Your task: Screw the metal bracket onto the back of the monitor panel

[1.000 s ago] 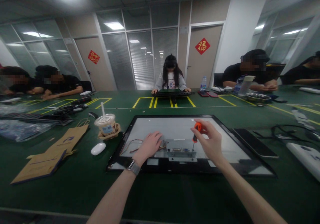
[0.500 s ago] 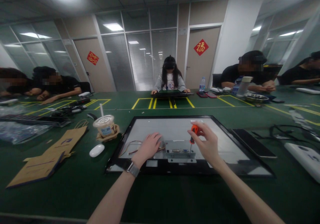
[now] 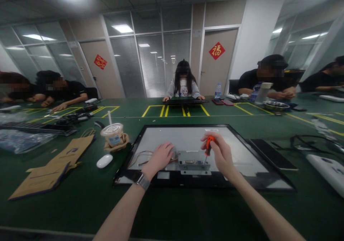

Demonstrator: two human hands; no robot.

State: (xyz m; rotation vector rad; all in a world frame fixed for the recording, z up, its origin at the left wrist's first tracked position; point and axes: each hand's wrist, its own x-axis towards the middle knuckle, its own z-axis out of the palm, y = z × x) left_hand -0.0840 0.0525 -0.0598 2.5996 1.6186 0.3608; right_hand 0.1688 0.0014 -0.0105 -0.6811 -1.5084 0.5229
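A flat display panel (image 3: 185,137) with a black frame lies back side up on the table before me. Near its front edge sits a metal bracket (image 3: 194,166) with connector ports. My right hand (image 3: 220,151) grips an orange and black screwdriver (image 3: 208,146), held steeply with its tip down at the bracket's right end. My left hand (image 3: 159,157) rests with fingers stretched out on the panel, just left of the bracket. Thin wires (image 3: 142,157) run out beside that hand, partly hidden under it.
Left of the panel are a white mouse (image 3: 104,161), a drink cup (image 3: 113,135) in a cardboard holder and a brown paper bag (image 3: 63,162). To the right lie a black phone (image 3: 271,154), dark cables (image 3: 309,140) and a white device (image 3: 326,169). Other people sit around the table.
My right hand's fingers have shifted around the screwdriver handle, and the handle leans slightly more to the right. The tip stays at the bracket. My left hand has barely moved.
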